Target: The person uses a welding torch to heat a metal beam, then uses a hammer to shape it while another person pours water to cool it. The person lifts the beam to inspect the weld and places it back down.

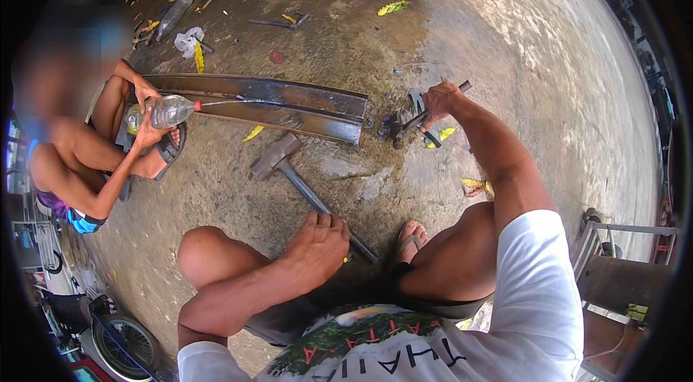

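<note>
Both hands of the person are well apart from each other. On the left side, the left hand [317,248] lies against the handle of a sledgehammer [305,190]; whether its fingers go around this handle, I cannot tell. On the right side, the right hand [442,102] is clamped on the handle of a small hammer [413,121].

At the far left, a spoked wheel [128,344] shows near the rim. Next is a co-worker [108,155], who squats and holds with two hands a clear plastic bottle [170,112] with a red cap. From this cap a thin clear stream goes onto a long metal beam [289,99], which lies on the floor [238,187]. Toward the middle, the block head of the sledgehammer is on the person's side of the beam. Just beside the beam's right end is the head of the small hammer, and near it a yellow leaf [445,137]. Farther right stands a metal frame [635,228].
</note>
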`<state>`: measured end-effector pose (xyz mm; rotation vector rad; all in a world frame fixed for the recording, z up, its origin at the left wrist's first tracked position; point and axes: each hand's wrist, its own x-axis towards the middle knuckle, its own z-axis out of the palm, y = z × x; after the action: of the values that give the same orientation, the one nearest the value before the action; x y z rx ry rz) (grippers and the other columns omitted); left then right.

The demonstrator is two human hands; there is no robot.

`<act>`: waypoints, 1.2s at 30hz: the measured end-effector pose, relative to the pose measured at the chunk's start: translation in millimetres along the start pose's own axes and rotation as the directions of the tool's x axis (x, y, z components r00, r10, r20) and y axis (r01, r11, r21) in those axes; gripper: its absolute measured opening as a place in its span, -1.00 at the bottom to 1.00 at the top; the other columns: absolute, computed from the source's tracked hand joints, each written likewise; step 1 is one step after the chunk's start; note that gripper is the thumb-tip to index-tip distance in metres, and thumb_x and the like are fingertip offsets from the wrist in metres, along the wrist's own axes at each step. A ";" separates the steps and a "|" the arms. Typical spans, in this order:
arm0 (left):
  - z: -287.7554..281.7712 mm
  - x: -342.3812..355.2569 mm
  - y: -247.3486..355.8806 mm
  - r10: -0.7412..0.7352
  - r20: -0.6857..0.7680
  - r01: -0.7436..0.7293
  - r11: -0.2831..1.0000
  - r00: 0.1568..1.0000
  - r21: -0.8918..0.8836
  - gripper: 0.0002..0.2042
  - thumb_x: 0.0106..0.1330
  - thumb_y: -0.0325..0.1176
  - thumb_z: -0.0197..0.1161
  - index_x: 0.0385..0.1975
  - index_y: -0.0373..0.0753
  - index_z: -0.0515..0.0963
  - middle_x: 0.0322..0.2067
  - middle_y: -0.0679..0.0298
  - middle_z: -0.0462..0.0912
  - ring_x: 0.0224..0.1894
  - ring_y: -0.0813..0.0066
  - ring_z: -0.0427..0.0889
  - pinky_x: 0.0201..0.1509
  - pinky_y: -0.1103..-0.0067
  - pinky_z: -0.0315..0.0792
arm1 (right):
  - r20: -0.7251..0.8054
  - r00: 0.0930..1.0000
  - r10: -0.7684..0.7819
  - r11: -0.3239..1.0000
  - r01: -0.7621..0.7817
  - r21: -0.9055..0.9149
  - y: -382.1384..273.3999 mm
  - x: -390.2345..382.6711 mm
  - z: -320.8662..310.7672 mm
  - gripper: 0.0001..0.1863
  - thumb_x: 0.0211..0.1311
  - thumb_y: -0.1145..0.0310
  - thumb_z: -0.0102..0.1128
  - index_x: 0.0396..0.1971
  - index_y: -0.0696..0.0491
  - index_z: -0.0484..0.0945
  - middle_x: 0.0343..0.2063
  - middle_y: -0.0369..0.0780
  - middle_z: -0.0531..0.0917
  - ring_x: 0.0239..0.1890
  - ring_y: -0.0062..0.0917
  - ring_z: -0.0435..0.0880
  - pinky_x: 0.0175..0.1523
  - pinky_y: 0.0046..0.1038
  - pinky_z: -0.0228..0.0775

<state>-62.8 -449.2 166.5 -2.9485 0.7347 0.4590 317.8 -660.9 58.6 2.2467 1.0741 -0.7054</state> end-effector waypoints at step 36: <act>8.1 8.6 -9.1 0.023 -0.050 -0.021 0.999 0.998 0.048 -0.65 0.12 -0.25 0.23 -0.15 -0.32 0.64 -0.32 0.21 0.63 -0.19 0.35 0.56 0.00 0.46 0.35 | -0.131 0.989 -0.074 0.996 0.080 0.037 -29.2 17.9 -6.4 -0.08 0.04 -0.60 -0.06 -0.38 0.09 0.72 -0.35 -0.08 0.73 -0.14 -0.19 0.71 -0.03 -0.21 0.51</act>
<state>-53.4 -443.9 156.1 -2.9204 0.7727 0.3648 305.2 -631.7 44.2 2.3240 1.2243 -0.6259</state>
